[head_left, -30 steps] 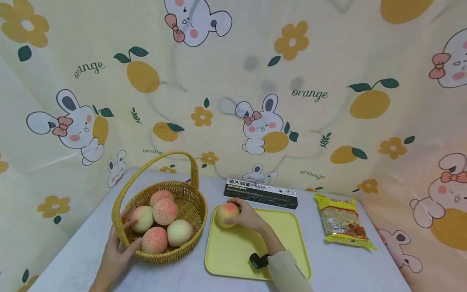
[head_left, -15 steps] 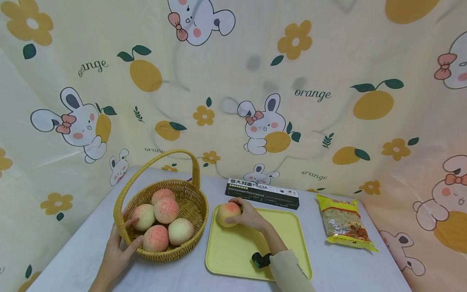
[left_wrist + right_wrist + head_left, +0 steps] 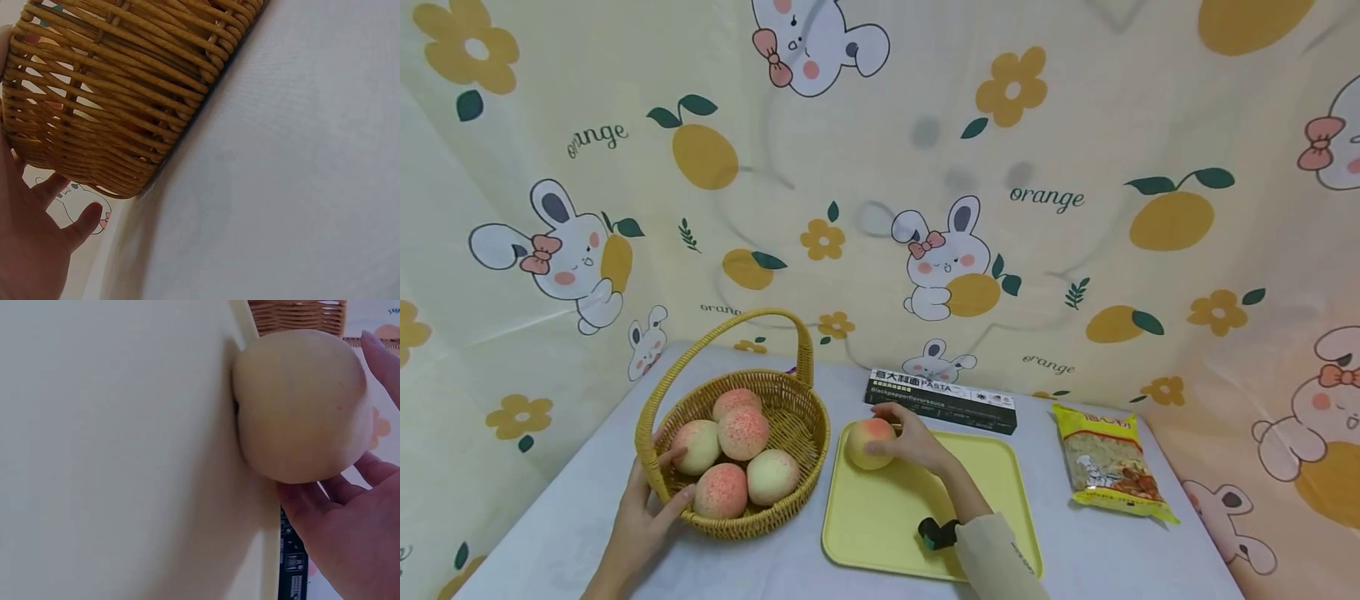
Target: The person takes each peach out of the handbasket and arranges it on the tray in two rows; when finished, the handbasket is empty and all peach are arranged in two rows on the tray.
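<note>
My left hand [image 3: 643, 517] grips the near left rim of a wicker basket [image 3: 805, 492], fingers over the edge beneath its tall handle. The left wrist view shows the basket's woven side [image 3: 119, 94] close up, part of the hand [image 3: 31, 231] beside it. Several peaches, such as a pink-speckled one [image 3: 742, 433], lie in the basket. My right hand [image 3: 917, 442] holds a yellow-and-red peach [image 3: 867, 450] at the far left corner of a yellow tray [image 3: 880, 533]. In the right wrist view this peach [image 3: 300, 406] sits against the tray's surface, fingers curved round its side.
Behind the tray lies a black-and-white pasta box [image 3: 940, 402]. A yellow packet [image 3: 1112, 462] rests on the white tablecloth [image 3: 1097, 558] to the right. A patterned curtain [image 3: 850, 150] with rabbits and oranges closes off the back and sides.
The whole head view has shifted slightly. Both hands keep their places, the left on the basket and the right on the peach.
</note>
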